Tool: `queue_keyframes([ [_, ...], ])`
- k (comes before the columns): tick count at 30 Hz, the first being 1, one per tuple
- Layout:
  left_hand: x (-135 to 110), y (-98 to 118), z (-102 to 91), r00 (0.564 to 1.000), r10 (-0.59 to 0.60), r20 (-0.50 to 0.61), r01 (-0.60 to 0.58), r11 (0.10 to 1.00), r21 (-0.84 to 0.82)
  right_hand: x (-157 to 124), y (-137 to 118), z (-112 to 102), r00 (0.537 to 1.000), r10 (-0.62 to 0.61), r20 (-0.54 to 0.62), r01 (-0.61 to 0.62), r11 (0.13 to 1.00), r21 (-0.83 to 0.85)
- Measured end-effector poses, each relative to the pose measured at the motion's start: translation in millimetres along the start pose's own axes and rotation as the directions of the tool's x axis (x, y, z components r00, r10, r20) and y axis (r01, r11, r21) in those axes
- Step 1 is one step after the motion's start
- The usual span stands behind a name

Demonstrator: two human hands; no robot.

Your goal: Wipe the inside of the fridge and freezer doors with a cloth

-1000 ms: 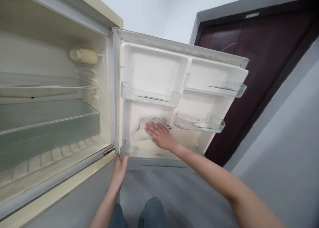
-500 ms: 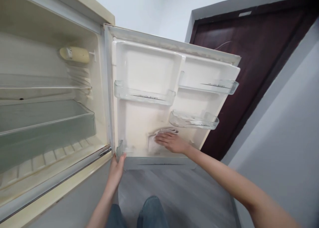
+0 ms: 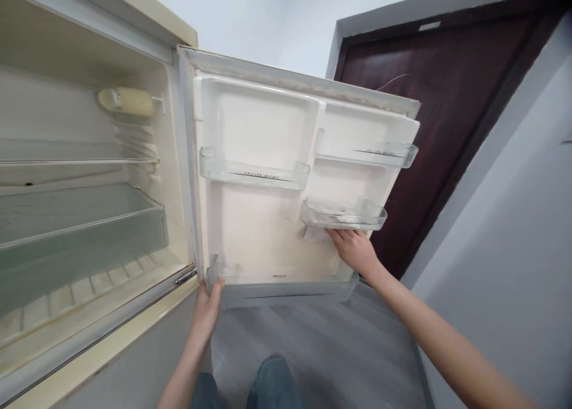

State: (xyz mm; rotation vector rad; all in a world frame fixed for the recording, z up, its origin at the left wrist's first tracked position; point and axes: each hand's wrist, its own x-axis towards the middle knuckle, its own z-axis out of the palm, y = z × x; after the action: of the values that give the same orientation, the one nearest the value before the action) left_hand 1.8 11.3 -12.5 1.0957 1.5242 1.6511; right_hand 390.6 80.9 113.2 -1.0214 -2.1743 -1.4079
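Observation:
An open fridge door (image 3: pixel 250 224) faces me, its white inner panel fitted with clear plastic bins. My right hand (image 3: pixel 356 251) presses a pale cloth (image 3: pixel 314 234) to the panel just under the small right bin (image 3: pixel 342 214); that bin hides part of the cloth and the fingertips. My left hand (image 3: pixel 209 302) grips the left end of the long bottom door bin (image 3: pixel 286 293), thumb inside and fingers behind it. A few dark smudges show on the panel's lower part.
At left stands the fridge compartment with a glass shelf (image 3: pixel 75 151), a greenish crisper drawer (image 3: pixel 84 227) and a yellowed lamp cover (image 3: pixel 126 101). A dark red door (image 3: pixel 429 99) is behind the fridge door. My knees (image 3: pixel 274 382) are below, over a grey floor (image 3: pixel 339 349).
My right hand has slid the cloth up and to the right, from the lower middle of the panel to beneath the small right bin. My left hand keeps its hold. The view has shifted slightly.

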Motion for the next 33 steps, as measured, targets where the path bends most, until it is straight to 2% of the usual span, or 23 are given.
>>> queue_keyframes([
  [3, 0, 0, 1.2, 0.999, -0.051, 0.001, 0.051, 0.999, -0.009, -7, -1, -10, 0.996, 0.088, 0.028, -0.087, 0.995, -0.056],
  [7, 1, -2, 2.2, 0.999, -0.042, -0.010, 0.042, 0.999, -0.022, -9, -9, -15, 0.986, 0.165, 0.016, -0.164, 0.986, -0.022],
  [10, 1, -4, 2.3, 0.999, -0.048, 0.002, 0.048, 0.999, -0.025, -18, -16, -9, 0.991, 0.128, 0.039, -0.129, 0.991, 0.046],
  [13, 0, -4, 2.8, 0.999, -0.039, 0.017, 0.040, 0.999, -0.026, -32, -20, -2, 0.993, 0.029, 0.118, -0.046, 0.989, 0.140],
  [15, 0, -3, 3.6, 0.999, -0.037, 0.014, 0.037, 0.999, -0.023, -35, -19, 1, 0.988, 0.003, 0.155, -0.032, 0.982, 0.185],
  [20, 0, -3, 4.3, 0.998, -0.058, 0.012, 0.058, 0.998, -0.023, -18, -9, -3, 0.985, 0.147, 0.095, -0.159, 0.979, 0.128],
  [22, 0, -3, 3.4, 0.999, -0.049, 0.017, 0.050, 0.998, -0.029, -13, -9, -1, 0.984, 0.164, 0.067, -0.170, 0.979, 0.110],
  [24, 0, -3, 2.3, 0.999, -0.051, 0.011, 0.051, 0.998, -0.026, -12, -15, 5, 0.995, 0.077, 0.071, -0.086, 0.987, 0.133],
  [26, 1, -1, 1.6, 0.998, -0.062, 0.007, 0.062, 0.998, -0.023, -15, -22, 15, 0.992, -0.097, 0.079, 0.079, 0.977, 0.200],
  [29, -1, 1, 1.8, 0.998, -0.068, 0.018, 0.068, 0.997, -0.031, -14, -23, 26, 0.942, -0.329, 0.067, 0.296, 0.907, 0.300],
  [31, -2, 2, 2.4, 0.997, -0.076, 0.015, 0.077, 0.997, -0.033, -7, -15, 25, 0.926, -0.369, 0.081, 0.327, 0.891, 0.314],
  [33, -2, 2, 3.0, 0.997, -0.078, 0.008, 0.079, 0.996, -0.031, 3, -6, 19, 0.950, -0.285, 0.129, 0.239, 0.928, 0.287],
])
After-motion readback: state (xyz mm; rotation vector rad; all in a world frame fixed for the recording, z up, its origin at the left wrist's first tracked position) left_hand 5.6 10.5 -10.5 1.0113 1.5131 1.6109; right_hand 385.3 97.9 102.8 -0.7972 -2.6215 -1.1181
